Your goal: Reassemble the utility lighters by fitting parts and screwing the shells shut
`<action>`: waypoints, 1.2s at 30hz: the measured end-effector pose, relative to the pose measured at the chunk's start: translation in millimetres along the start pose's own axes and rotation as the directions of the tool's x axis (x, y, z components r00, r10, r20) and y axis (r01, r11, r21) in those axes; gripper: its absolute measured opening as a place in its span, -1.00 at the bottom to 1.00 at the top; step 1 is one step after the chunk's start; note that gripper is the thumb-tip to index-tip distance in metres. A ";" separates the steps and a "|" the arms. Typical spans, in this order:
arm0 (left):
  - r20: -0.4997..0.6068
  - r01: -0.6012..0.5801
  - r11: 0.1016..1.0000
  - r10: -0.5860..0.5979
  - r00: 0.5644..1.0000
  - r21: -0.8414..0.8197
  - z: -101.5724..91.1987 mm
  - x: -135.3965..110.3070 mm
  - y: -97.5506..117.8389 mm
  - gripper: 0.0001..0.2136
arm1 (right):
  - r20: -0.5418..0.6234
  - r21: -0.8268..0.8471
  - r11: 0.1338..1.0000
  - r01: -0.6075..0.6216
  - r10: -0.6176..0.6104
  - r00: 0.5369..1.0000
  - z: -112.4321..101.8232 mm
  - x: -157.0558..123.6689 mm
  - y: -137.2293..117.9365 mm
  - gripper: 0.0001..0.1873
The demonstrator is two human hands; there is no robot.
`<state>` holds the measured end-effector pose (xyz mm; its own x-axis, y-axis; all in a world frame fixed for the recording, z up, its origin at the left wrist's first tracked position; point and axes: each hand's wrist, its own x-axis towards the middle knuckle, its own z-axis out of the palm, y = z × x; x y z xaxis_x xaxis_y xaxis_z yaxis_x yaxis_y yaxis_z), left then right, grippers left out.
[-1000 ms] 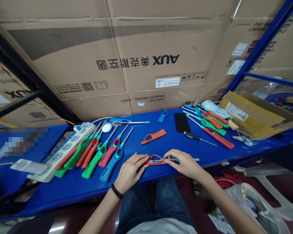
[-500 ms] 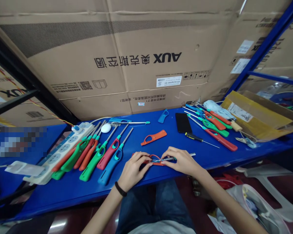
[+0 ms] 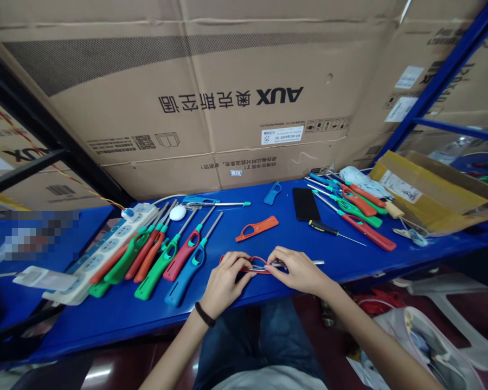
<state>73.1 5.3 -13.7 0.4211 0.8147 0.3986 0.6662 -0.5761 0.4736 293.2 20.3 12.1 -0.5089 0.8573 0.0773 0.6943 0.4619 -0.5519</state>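
Right hand shifted toward left hand | right fingers: pinching tube | left fingers: pinching orange casing | fitting apparently underway

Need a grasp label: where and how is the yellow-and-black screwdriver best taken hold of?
Probably by the handle, pinched from above on the near side: it's thicker than the shaft, the screwdriver lies flat, and the phone sits just beyond.

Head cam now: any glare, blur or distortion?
Head view: black upright and blue upright splay outward, likely lens distortion; glare on floor, lower left; pixelated patch, far left; fine parts between left hand and right hand look soft.
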 end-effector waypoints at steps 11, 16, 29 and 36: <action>-0.010 -0.045 0.998 0.045 0.999 -0.035 -0.1 -1.1 -2.1 -0.93 | 0.034 -0.033 0.999 0.008 -0.007 0.999 -1.5 -1.0 -1.1 -0.87; -0.023 -0.059 0.997 0.058 0.998 -0.048 0.3 -1.8 -2.0 -0.92 | 0.037 -0.066 0.997 0.035 -0.033 0.999 -1.6 -1.0 -2.2 -0.88; -0.007 -0.055 0.994 0.054 0.998 -0.094 2.2 -4.7 -4.8 -0.89 | -0.003 -0.071 0.997 0.043 -0.043 0.999 4.2 -0.7 2.2 -0.85; -0.015 -0.052 0.995 0.051 0.999 -0.086 2.9 -4.6 -5.0 -0.91 | -0.012 -0.054 0.999 0.007 -0.008 1.000 6.2 1.6 4.5 -0.83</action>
<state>69.6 4.6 -20.2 0.4452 0.7832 0.4341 0.5882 -0.6213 0.5177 292.4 22.3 4.6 -0.5084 0.8563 0.0914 0.7170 0.4797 -0.5058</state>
